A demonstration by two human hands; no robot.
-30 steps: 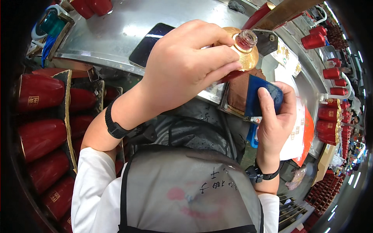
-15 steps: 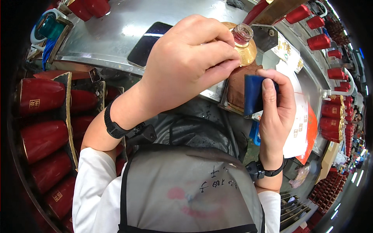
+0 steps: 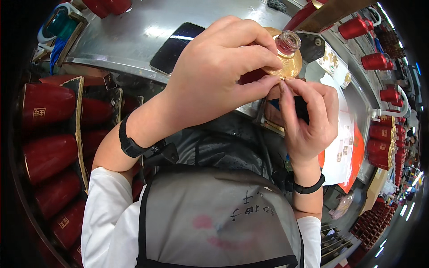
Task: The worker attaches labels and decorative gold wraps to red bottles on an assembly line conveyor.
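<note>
My left hand [image 3: 223, 67] is closed round a dark red bottle [image 3: 253, 77] with a gold shoulder [image 3: 291, 66] and a clear glass neck [image 3: 288, 41]. The bottle lies tilted, its neck pointing away to the right. My right hand [image 3: 310, 116] has thumb and forefinger pinched together at the lower edge of the gold shoulder, touching my left fingertips. Whatever sits in that pinch is too small to make out. Behind the right hand a brown block [image 3: 273, 115] shows in part. The blue flat piece seen earlier cannot be clearly made out.
A dark phone [image 3: 167, 56] lies on the metal bench [image 3: 111, 53] beyond my left wrist. Several red bottles [image 3: 49, 156] fill a rack at left. White and orange sheets [image 3: 337, 156] are at right, near red bottles [image 3: 380, 143] with gold edges. A wooden bar [image 3: 335, 13] crosses the upper right.
My right hand has moved up and left to the bottle's gold shoulder, its fingertips now meeting the left ones. The blue flat piece no longer shows between its thumb and fingers.
</note>
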